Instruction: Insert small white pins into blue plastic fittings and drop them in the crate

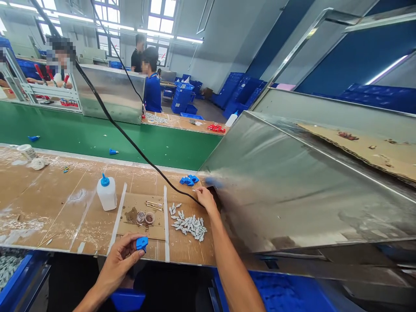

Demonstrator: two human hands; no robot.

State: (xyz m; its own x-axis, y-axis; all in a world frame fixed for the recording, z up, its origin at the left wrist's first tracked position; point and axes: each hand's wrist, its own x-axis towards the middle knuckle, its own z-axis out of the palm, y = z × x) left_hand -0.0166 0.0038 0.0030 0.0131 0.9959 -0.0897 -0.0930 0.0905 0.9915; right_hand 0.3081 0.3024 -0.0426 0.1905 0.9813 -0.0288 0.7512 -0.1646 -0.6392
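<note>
My left hand [118, 262] is at the bench's near edge, with its fingers closed on a blue plastic part [142, 243]. My right hand [205, 199] rests on the cardboard-topped bench [48, 208], just below a small heap of blue plastic parts [189, 180]. A thin pale sliver shows at its fingertips, but I cannot tell if it is held. A black cable [169, 184] runs down close to that hand. Several small grey-white parts [189, 226] lie scattered nearer to me. Between my hands stand two small cups [144, 218], with thin sticks [154, 206] behind them.
A white bottle with a blue cap [106, 194] stands on the bench. A large metal panel [292, 190] rises at the right, beyond my right hand. A green conveyor belt [97, 138] runs behind the bench. Co-workers stand beyond it, one in a blue shirt [152, 86], among blue crates [182, 97].
</note>
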